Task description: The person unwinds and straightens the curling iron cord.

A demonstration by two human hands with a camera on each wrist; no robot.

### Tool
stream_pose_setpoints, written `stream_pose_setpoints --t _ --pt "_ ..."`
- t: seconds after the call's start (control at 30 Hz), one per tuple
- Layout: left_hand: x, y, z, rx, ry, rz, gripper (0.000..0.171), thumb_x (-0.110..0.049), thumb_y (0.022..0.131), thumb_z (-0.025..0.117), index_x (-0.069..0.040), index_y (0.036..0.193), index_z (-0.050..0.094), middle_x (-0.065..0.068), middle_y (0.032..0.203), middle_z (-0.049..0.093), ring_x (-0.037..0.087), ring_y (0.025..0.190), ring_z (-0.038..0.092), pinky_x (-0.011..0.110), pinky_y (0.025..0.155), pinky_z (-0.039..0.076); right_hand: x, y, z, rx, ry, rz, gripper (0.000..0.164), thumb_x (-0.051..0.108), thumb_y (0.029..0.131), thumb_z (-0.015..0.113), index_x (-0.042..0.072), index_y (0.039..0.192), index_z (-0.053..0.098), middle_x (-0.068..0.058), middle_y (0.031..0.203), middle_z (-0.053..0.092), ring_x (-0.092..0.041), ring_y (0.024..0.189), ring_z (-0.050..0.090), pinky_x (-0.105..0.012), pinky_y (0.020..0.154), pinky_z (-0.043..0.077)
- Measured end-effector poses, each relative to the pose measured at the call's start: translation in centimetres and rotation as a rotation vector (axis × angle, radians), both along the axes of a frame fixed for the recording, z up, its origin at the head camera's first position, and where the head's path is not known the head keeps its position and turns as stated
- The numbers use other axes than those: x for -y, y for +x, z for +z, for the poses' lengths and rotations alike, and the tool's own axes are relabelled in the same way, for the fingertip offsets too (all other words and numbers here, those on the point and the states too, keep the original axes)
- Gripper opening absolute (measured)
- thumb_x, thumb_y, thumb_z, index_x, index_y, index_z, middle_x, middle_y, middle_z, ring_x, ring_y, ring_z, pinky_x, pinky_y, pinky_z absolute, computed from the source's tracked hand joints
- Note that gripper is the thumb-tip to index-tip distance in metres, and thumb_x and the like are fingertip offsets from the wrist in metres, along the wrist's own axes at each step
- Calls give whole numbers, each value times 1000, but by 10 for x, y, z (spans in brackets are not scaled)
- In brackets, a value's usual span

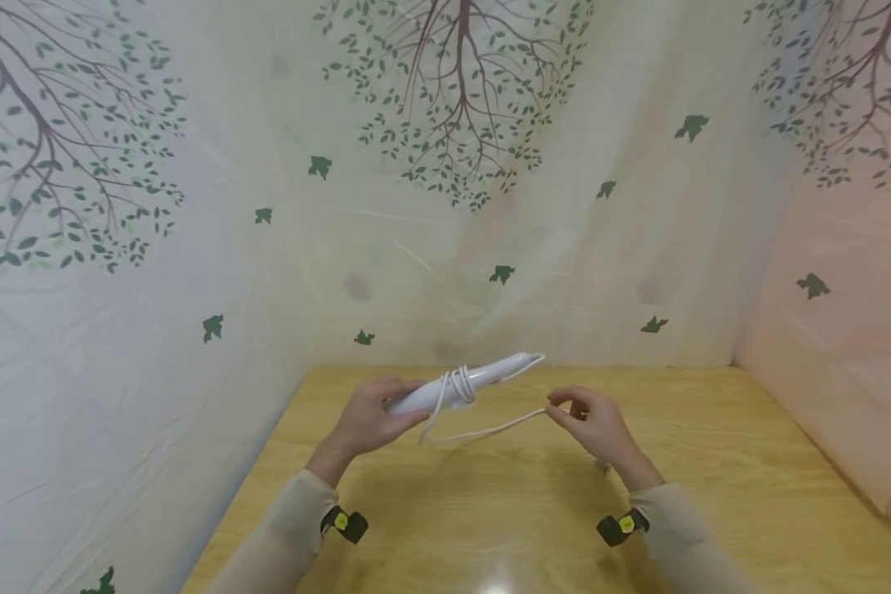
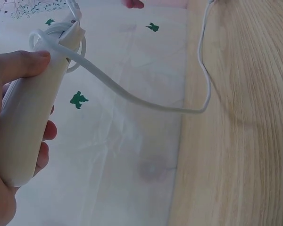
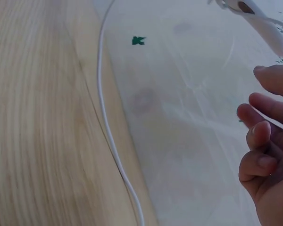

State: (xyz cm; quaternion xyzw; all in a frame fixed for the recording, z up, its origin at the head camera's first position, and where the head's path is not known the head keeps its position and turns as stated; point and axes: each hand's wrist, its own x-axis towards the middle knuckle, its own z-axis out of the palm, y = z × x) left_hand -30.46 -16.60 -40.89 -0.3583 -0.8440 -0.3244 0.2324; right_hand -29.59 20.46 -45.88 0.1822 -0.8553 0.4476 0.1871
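Holding a white wand-shaped device (image 1: 483, 377) by its thick end in the left hand (image 1: 371, 417), lifted off the table (image 1: 483, 511) and tilted up away from the palm, across toward the right hand (image 1: 590, 421). Wrapped in a few loops of white cord (image 1: 501, 427) just beyond the left fingertips, with a loose length hanging under the device and running below the right hand. Holding nothing in the right hand, judging by the wrist views — loosely curled, with thumb and fingers parted, near the loose cord but apart from it. Impossible to tell whether winding or unwinding. Either way, best to grip firmly with the left hand at the thick end, clear of the loops, so as to steady the device without trapping cord. Better to pinch the loose length lightly with the right hand, close to the loops, then to carry it round in small, even turns — never tugging hard. Worth watching the slack bend below and between the hands, likely apt to kink if pulled suddenly
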Motion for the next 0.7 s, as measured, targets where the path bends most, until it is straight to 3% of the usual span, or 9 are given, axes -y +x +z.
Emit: stream_pose_setpoints --t 0.23,0.37,0.5,0.7 --pt "-5 -2 6 4 -28 8 39 -30 79 81 -13 112 73 4 104 74 15 86 68 29 69 53 28 0 -4 21 -75 103 15 23 87 74 17 100 71 0 81 63 -7 58 48 -22 46 38" --pt "-8 -4 8 -11 -30 4 38 -30 78 82 -12 111 73 3 103 74 15 85 68 29 69 53 42 3 -1 28 -101 122 14 14 86 74 13 100 71 0 79 63 -5 56 45 -20 44 36" --pt "-12 -6 12 -30 -20 -18 39 -29 79 81 -11 112 73 5 105 74 17 86 70 29 68 54 58 13 13 22 -123 179 14 4 86 72 5 100 69 -8 83 65 -5 55 44 -19 45 36" --pt "-16 -5 16 -2 16 -30 38 -26 78 82 -11 112 73 5 103 74 17 84 69 29 68 54 82 28 35 44 -124 270 15 3 87 70 0 101 69 -15 90 68 -7 57 46 -19 48 38"
